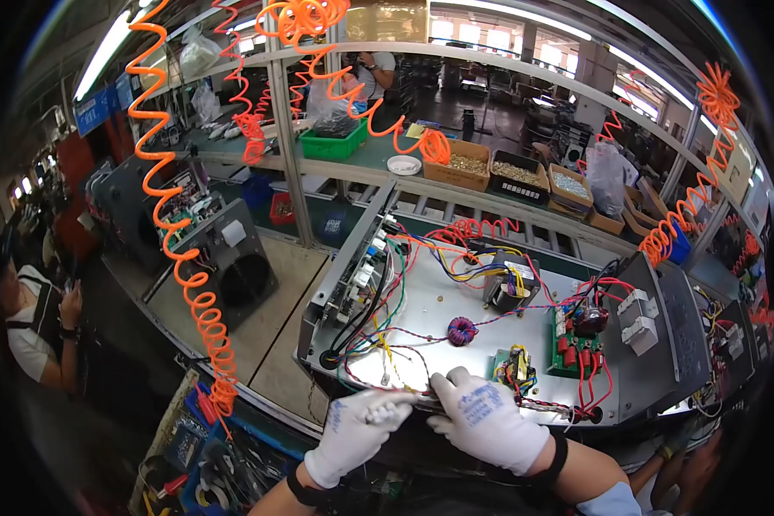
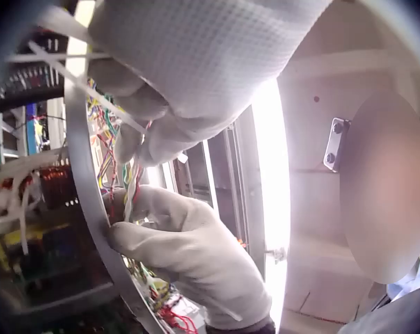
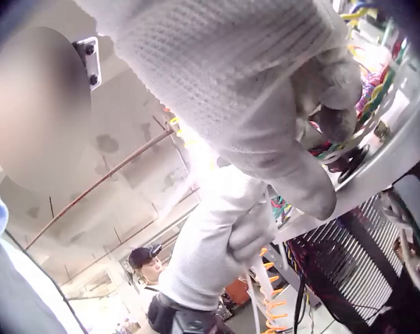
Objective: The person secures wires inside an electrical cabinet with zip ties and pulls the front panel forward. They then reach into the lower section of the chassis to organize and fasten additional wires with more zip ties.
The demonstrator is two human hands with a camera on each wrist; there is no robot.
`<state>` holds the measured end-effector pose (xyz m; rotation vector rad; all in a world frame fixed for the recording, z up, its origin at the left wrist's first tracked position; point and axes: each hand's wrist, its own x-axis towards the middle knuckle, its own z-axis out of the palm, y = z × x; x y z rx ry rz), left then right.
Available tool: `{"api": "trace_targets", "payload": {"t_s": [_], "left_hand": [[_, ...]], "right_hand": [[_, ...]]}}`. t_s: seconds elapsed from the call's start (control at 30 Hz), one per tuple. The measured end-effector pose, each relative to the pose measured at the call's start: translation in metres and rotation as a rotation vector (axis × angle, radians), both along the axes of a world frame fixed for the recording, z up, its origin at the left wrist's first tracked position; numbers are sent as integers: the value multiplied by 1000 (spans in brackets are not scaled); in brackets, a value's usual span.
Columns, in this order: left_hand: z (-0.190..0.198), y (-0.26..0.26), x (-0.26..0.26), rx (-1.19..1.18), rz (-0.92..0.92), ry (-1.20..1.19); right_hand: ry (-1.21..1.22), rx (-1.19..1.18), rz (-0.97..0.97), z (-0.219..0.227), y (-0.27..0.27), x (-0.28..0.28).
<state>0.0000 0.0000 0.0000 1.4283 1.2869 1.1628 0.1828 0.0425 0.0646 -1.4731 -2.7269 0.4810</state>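
Bystander in a white top (image 1: 39, 331) stands at your far left, with dark open floor before the bench. Next comes the nearest orange coiled hose (image 1: 205, 301), hanging in front of a dark grey metal cabinet (image 1: 221, 260) with one round black opening. Beige bench top shows between that cabinet and the left edge of your work, a wide white sheet-metal chassis (image 1: 512, 331) full of loose coloured wires.

Your left hand (image 1: 357, 434), in a white knit glove, is at the chassis's near edge, fingers curled round several thin white strips (image 2: 102, 99); their exact number cannot be told. Its fingertips are at a slim bundle of twisted coloured wires (image 2: 132, 182). Just beside it, your white-gloved right hand (image 1: 490, 421) pinches the same bundle between thumb and finger.

Beyond your hands, one purple-wound ring coil (image 1: 462, 331) sits on the chassis floor with open metal around it, and farther back one black block transformer (image 1: 509, 279). Rightward you have two green circuit boards: the smaller board (image 1: 500, 365) near your right hand, the larger board (image 1: 557, 361) bearing red parts, close to one upright grey panel (image 1: 666, 365)
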Motion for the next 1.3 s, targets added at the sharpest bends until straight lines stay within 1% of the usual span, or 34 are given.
{"api": "trace_targets", "payload": {"t_s": [0.03, 0.07, 0.1, 0.17, 0.2, 0.23, 0.3, 0.33, 0.37, 0.43, 0.47, 0.5, 0.57, 0.6, 0.63, 0.67, 0.7, 0.73, 0.77, 0.83, 0.87, 0.9, 0.93, 0.97, 1.0, 1.03, 1.07, 1.1, 1.13, 1.17, 1.23, 1.27, 1.3], "left_hand": [[8, 8, -2, 182, 53, 70], [7, 19, -3, 212, 91, 111], [18, 22, -6, 198, 79, 151], [25, 35, -5, 150, 27, 395], [31, 36, 0, 5, -4, 284], [27, 34, -1, 0, -10, 292], [12, 26, -9, 255, 99, 237], [10, 17, -9, 289, 210, 212], [11, -4, -9, 60, 194, 56], [19, -11, 5, 258, 144, 497], [17, -12, 9, 153, 99, 634], [19, -6, 19, 61, 105, 676], [16, 6, 28, 79, 144, 637], [11, 8, 27, 89, 108, 610], [-4, 12, 26, 89, 115, 608], [-25, 15, 27, -45, 98, 246], [-41, 17, 28, -169, 75, -114], [-47, 17, 32, -85, 73, -452], [-45, 17, 37, -78, 78, -444], [-28, 13, 48, -25, 119, -290], [-19, 10, 52, 23, 132, -187], [-13, 10, 53, 69, 166, -74], [-15, 11, 52, 10, 196, 77], [-18, 12, 49, -60, 217, 217], [-18, 8, 45, -24, 247, 330], [-16, 4, 46, 15, 257, 426], [-17, -7, 50, 115, 305, 475], [-9, -16, 54, 112, 295, 508], [-15, -17, 57, 255, 260, 498], [-19, -18, 58, 392, 226, 484], [-5, -3, 48, 367, 82, 445], [17, 4, 36, 153, -55, 264], [0, 27, 22, 150, -242, -5]], "right_hand": [[-11, -24, -3, 1, 3, -5], [-23, -51, -5, -1, 5, -8], [18, -68, -11, -7, 5, -8], [222, -75, -74, -23, 19, -4], [273, -49, -108, -28, 20, -2], [282, -54, -114, -30, 22, 0], [349, -191, -115, -29, 32, 2], [416, -207, -135, -23, 32, 3], [433, -203, -146, -20, 35, 4], [394, -278, -99, -17, 37, 6], [437, -292, -134, -19, 36, 5], [473, -231, -106, -26, 37, 6], [370, -326, -61, -15, 38, 8], [366, -323, -54, -14, 38, 10], [498, -503, -115, -14, 36, 13], [629, -681, -176, -13, 35, 16], [636, -691, -139, -20, 39, 19], [637, -617, -157, -23, 37, 18], [641, -547, -173, -25, 35, 15], [433, -139, -29, -32, 37, 13], [470, -91, -54, -48, 40, 13], [522, -123, 4, -64, 50, 16], [670, -341, -44, -39, 41, 9], [519, -323, -106, -46, 47, 11], [527, -325, -200, -27, 37, 5], [540, -380, -275, -7, 26, 0], [529, -176, -197, -21, 26, -1], [514, 34, -130, -28, 25, 1], [465, 19, -192, -27, 22, 1], [479, 96, -120, -29, 22, 1], [494, 253, -57, -47, 27, 4], [481, 251, -59, -47, 26, 2], [461, 233, -52, -42, 21, -1]]}}
